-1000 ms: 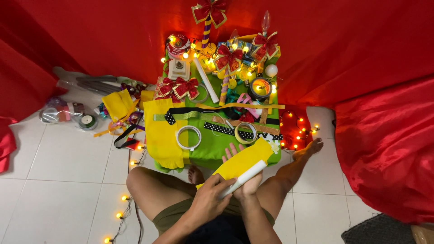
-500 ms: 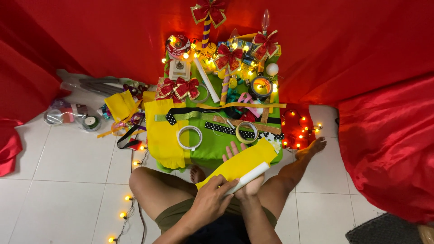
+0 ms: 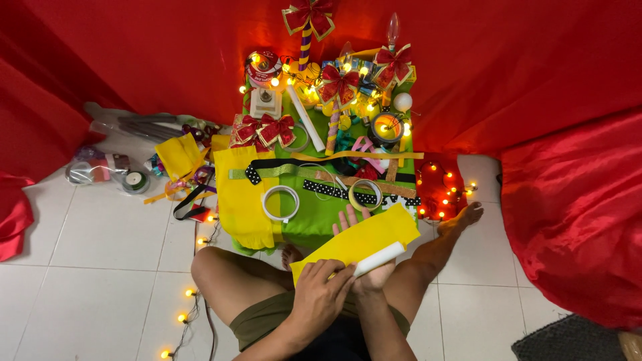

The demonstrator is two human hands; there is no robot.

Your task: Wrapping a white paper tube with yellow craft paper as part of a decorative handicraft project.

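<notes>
I sit cross-legged on a white tiled floor. My right hand (image 3: 348, 219) lies palm up under a yellow felt sheet (image 3: 364, 241) and holds it over my lap, with the fingertips showing past the sheet's far edge. My left hand (image 3: 319, 297) rests on the sheet's near corner, its fingers closed on the end of a white stick (image 3: 378, 259) that lies across the sheet. Just beyond is a low green board (image 3: 314, 220) with a white tape ring (image 3: 280, 202), a second tape roll (image 3: 366, 195) and a black dotted ribbon (image 3: 334, 192).
Red bows (image 3: 267, 128), lit candles and fairy lights crowd the far end of the board. Another yellow sheet (image 3: 239, 197) hangs off its left side. Scraps, ribbon spools and a plastic bag (image 3: 107, 170) lie at the left. Red cloth (image 3: 575, 214) surrounds the space.
Almost nothing differs: both hands stay on the yellow sheet and the white stick, shifted only slightly.
</notes>
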